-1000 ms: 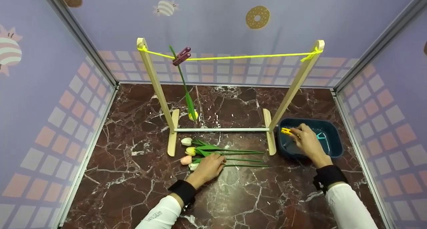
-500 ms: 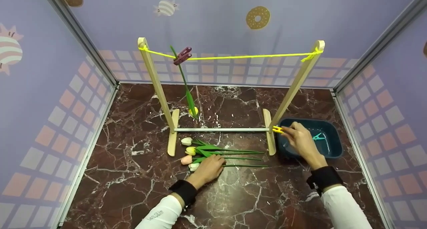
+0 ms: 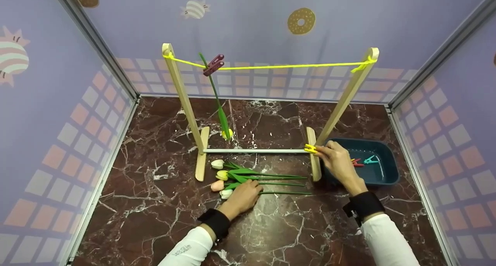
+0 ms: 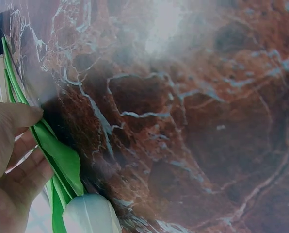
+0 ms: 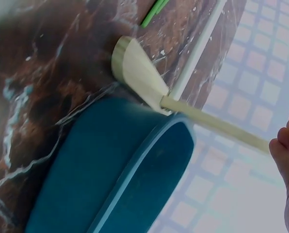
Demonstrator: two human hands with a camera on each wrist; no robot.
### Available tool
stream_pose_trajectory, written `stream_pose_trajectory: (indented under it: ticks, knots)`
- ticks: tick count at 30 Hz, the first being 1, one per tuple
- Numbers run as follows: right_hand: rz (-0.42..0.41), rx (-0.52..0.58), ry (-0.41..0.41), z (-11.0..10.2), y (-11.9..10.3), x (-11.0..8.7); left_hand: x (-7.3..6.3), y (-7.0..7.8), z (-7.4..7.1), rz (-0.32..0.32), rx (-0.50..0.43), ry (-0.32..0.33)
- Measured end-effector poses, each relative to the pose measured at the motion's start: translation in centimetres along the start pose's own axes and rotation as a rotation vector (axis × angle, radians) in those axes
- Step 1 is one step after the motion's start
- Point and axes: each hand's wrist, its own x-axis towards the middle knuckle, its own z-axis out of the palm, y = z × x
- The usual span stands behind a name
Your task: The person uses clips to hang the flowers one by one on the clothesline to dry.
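Yellow clothespin (image 3: 310,148): pinched in fingertips of right hand (image 3: 339,162) | nearest white tulip (image 4: 92,213): stem between thumb and curled fingers of left hand (image 3: 244,196) | three more tulips (image 3: 222,175): just beyond left fingers | blue bin (image 5: 96,155): beside right fingers

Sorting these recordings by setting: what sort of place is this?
Probably a small indoor booth or staged set: patterned wall panels stand on three sides of a marbled surface, with grey strips at the corners.

Right hand (image 3: 339,162) pinching, left hand (image 3: 244,196) apparently curled
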Motion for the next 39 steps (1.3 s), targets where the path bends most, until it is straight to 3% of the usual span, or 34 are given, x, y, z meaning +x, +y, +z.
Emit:
stream_pose_trajectory:
  ticks: [11, 24, 31, 39]
  knots:
    - [0.023, 0.003, -0.029, 0.1, -0.8, 0.8, 0.1, 0.4, 0.3, 0.007, 0.02, -0.017]
    - [0.029, -0.008, -0.031, 0.0, -0.8, 1.0, 0.1, -0.3, -0.9, -0.061, -0.098, 0.002]
    - [0.023, 0.0, -0.001, 0.1, -0.7, 1.5, 0.6, -0.7, -2.3, -0.108, -0.148, 0.071]
    - [0.031, 0.012, -0.005, 0.4, -0.8, 1.6, 0.7, -1.1, -3.9, -0.146, -0.305, 0.167]
